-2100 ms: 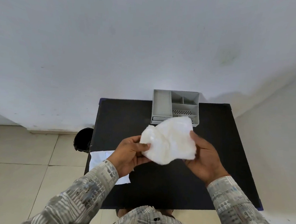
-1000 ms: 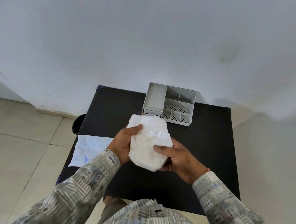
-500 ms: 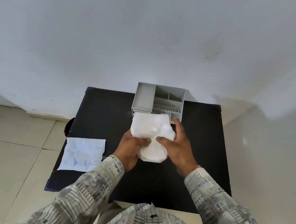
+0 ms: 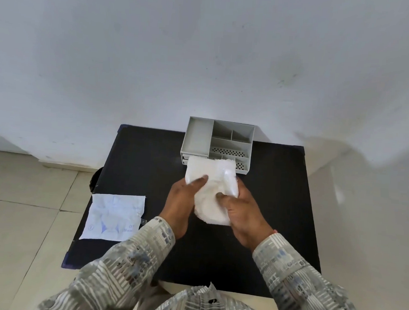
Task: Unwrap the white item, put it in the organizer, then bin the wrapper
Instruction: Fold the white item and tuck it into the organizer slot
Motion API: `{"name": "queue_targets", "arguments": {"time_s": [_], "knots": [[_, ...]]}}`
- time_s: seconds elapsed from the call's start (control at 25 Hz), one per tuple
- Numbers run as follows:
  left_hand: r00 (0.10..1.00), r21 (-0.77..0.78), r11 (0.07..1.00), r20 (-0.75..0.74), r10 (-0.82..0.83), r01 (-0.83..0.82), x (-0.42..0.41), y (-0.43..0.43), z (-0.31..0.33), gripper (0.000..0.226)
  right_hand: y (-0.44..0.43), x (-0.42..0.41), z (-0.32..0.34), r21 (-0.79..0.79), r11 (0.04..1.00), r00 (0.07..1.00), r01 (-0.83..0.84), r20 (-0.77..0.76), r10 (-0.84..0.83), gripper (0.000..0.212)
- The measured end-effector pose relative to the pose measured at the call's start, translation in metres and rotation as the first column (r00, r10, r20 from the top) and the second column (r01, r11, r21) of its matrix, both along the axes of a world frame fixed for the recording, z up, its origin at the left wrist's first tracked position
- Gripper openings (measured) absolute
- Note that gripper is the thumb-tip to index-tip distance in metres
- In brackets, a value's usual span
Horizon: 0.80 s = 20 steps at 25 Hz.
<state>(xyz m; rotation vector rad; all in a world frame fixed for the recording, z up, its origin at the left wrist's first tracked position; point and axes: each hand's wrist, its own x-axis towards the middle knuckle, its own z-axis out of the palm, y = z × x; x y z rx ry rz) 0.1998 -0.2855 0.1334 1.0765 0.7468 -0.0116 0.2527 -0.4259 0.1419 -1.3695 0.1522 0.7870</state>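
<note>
Head view: my left hand (image 4: 183,203) and right hand (image 4: 239,211) are both closed around the folded white item (image 4: 211,191), held just before the grey organizer (image 4: 217,143). I'd keep it compact and aim for the long left compartment. Its wrapper (image 4: 114,217) lies on the black table (image 4: 150,156)'s left edge, the bin (image 4: 95,178) beyond; nothing blocks the way.

I wear a long-sleeved shirt (image 4: 127,268) printed in grey, white and pale blue blocks and stripes. My 2 cuffs reach the wrists, and a thin reddish band (image 4: 275,231) edges the right one.
</note>
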Motion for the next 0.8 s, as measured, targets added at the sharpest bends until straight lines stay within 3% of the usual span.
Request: {"name": "queue_targets", "arguments": {"time_s": [0.16,0.28,0.36,0.44,0.48,0.6,0.8], "knots": [[0.997,-0.102,0.994,-0.073,0.027,-0.034,0.001,0.03,0.0,0.032,-0.01,0.002,0.005,0.056,0.989,0.984,-0.141,-0.101,0.146,0.059],[0.995,-0.12,0.988,-0.057,0.088,-0.094,0.003,0.041,0.0,0.036,-0.014,0.0,0.007,-0.008,0.98,0.977,-0.2,-0.079,0.199,0.059],[0.997,-0.072,0.997,-0.056,-0.046,0.042,0.004,0.052,0.008,0.037,-0.021,0.003,0.009,-0.035,0.953,0.953,-0.302,-0.037,0.3,0.057],[0.956,0.104,0.953,-0.105,-0.275,0.285,0.004,0.065,0.013,0.036,-0.029,0.005,0.01,0.015,0.907,0.906,-0.421,-0.031,0.421,0.053],[0.945,0.162,0.933,-0.124,-0.303,0.32,0.005,0.069,0.013,0.036,-0.031,0.006,0.009,0.067,0.902,0.901,-0.427,-0.052,0.431,0.05],[0.983,0.122,0.976,-0.048,-0.176,0.18,0.008,0.07,0.014,0.033,-0.034,-0.002,0.003,0.201,0.947,0.924,-0.252,-0.24,0.297,0.047],[0.995,0.321,0.942,-0.03,-0.095,0.1,0.016,0.073,0.011,0.032,-0.028,-0.015,-0.005,-0.037,0.968,0.966,-0.247,-0.085,0.243,0.039]]}}
